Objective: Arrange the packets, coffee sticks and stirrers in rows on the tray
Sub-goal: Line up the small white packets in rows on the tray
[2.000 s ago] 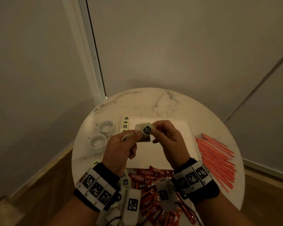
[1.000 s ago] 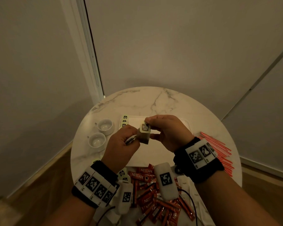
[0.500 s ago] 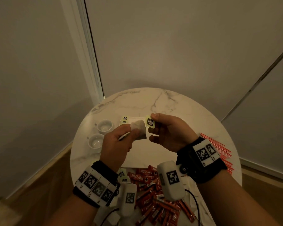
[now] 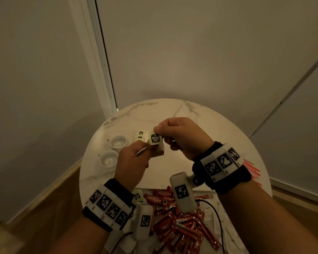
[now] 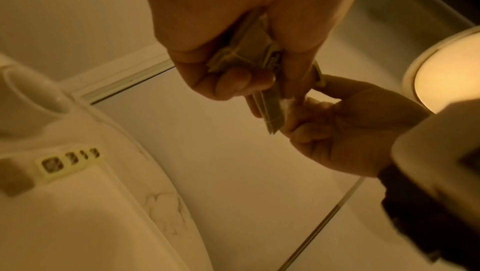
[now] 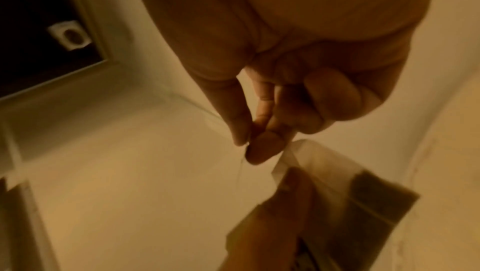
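— What do we see nearest to us?

— Below our wrists, a heap of red coffee sticks (image 4: 174,226) lies on the round marble desk (image 4: 173,110), some partly under our left hand's wristband.

— And our hands?

— Both are raised over the white tray (image 4: 173,173). Our left hand (image 4: 131,162) has its fingers curled round the tea bag (image 4: 159,152), thumb pressed on top. Our right hand (image 4: 182,137) pinches the tea bag's green tag (image 4: 155,138) between thumb and forefinger, just above and touching the bag. The right wrist view shows a thin string (image 6: 240,170) hanging from that pinch, though it is blurred.

— Anything beside the hands?

— To the right of our right wrist, red stirrers (image 4: 251,168) lie on the desk, mostly hidden behind the wristband. To the left of our left hand, two white cups (image 4: 113,150) stand close together on the desk.

— And beyond the hands?

— Just past our left fingertips, a short row of tea packets (image 4: 140,135) lies at the tray's far left corner. We cannot tell how many; the hands cover part of them.
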### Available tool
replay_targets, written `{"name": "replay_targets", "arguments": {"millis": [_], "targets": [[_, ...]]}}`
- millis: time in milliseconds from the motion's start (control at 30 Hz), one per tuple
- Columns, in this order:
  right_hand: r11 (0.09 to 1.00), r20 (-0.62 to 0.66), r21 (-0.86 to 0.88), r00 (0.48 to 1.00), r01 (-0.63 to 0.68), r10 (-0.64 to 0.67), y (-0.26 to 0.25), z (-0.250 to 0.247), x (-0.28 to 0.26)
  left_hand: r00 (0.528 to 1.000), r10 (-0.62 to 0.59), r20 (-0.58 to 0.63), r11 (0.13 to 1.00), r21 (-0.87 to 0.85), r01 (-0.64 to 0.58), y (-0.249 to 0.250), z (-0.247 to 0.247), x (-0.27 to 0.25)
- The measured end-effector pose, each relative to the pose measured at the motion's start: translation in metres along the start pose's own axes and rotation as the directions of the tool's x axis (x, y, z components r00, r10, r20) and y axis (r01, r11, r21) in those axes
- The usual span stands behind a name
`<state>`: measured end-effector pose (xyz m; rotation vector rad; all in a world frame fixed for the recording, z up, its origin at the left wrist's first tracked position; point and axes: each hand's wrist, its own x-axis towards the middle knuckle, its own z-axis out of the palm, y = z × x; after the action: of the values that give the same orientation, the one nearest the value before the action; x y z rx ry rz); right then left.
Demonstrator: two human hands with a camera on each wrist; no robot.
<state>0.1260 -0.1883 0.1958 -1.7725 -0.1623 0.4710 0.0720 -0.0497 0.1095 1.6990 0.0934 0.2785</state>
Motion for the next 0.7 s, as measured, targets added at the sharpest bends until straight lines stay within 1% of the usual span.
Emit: {"name": "replay_targets", "arguments": {"millis": [100, 167, 233, 333, 400, 433, 533, 633, 700], "targets": [[0.992, -0.006, -0.1, 0.997, 0.073, -0.074, -0.002, 0.004, -0.003, 0.997, -0.07, -0.008, 0.99, -0.12, 0.069, 0.001, -0.001, -0.001], [0.976, 0.001, -0.18, 0.992, 0.123, -0.125, 0.001, 0.005, -0.005, 0.994, -0.111, 0.013, 0.969, -0.219, 0.111, 0.001, -0.003, -0.001], [0.937, -0.001, -0.303, 0.983, 0.175, -0.184, 0.006, 0.004, -0.005, 0.991, -0.126, 0.05, 0.948, -0.289, 0.135, -0.001, -0.006, 0.0], [0.875, 0.017, -0.429, 0.97, 0.226, -0.242, 0.012, 0.002, -0.006, 0.987, -0.119, 0.105, 0.927, -0.345, 0.148, -0.001, -0.011, 0.001], [0.825, 0.042, -0.497, 0.958, 0.267, -0.284, 0.014, 0.001, -0.006, 0.985, -0.109, 0.133, 0.925, -0.349, 0.15, 0.001, -0.014, 0.0], [0.805, 0.046, -0.521, 0.951, 0.284, -0.306, 0.015, 0.002, -0.006, 0.986, -0.099, 0.133, 0.936, -0.323, 0.138, 0.003, -0.013, -0.001], [0.773, -0.023, -0.554, 0.923, 0.308, -0.384, 0.021, 0.004, -0.007, 0.994, -0.049, 0.101, 0.969, -0.238, 0.072, 0.005, -0.009, -0.003], [0.808, -0.154, -0.501, 0.887, 0.309, -0.435, 0.026, 0.006, -0.01, 0.999, -0.036, 0.04, 0.969, -0.244, 0.045, 0.004, -0.005, -0.004], [0.825, -0.193, -0.492, 0.888, 0.28, -0.417, 0.03, 0.007, -0.012, 1.0, -0.018, 0.017, 0.971, -0.238, 0.021, 0.004, -0.003, -0.005]]}}
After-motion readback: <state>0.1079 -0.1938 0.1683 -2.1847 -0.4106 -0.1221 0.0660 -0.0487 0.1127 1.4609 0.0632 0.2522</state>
